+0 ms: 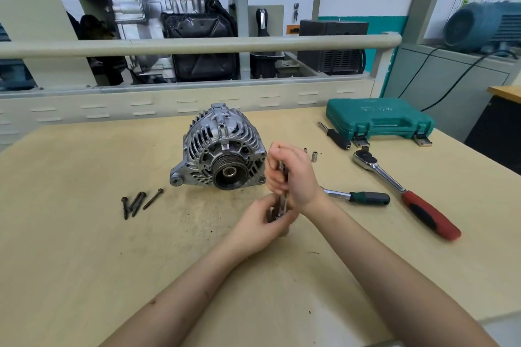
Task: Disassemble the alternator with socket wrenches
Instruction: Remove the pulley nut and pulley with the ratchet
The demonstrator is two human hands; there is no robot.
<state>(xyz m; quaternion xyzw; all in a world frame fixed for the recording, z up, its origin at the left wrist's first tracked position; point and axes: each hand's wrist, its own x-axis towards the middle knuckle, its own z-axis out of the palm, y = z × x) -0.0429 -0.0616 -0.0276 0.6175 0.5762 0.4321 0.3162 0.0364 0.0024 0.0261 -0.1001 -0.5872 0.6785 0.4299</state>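
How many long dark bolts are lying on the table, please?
4, all left of the alternator: three bunched together, one slightly apart on their right. Others may be hidden.

Obstacles, clock-face from the silver finned alternator (pixel 218 149) on the beige tabletop (pixel 84 234):
- 3 o'clock: two small steel sockets (pixel 313 155), red-handled ratchet (pixel 406 193), green-handled ratchet (pixel 358 196), black-handled driver (pixel 335 135).
- 2 o'clock: shut green plastic case (pixel 379 118).
- 8 o'clock: four dark long bolts (pixel 138 202).
- 12 o'clock: beige rail (pixel 197 46).
Open tabletop: 7 to 10 o'clock.
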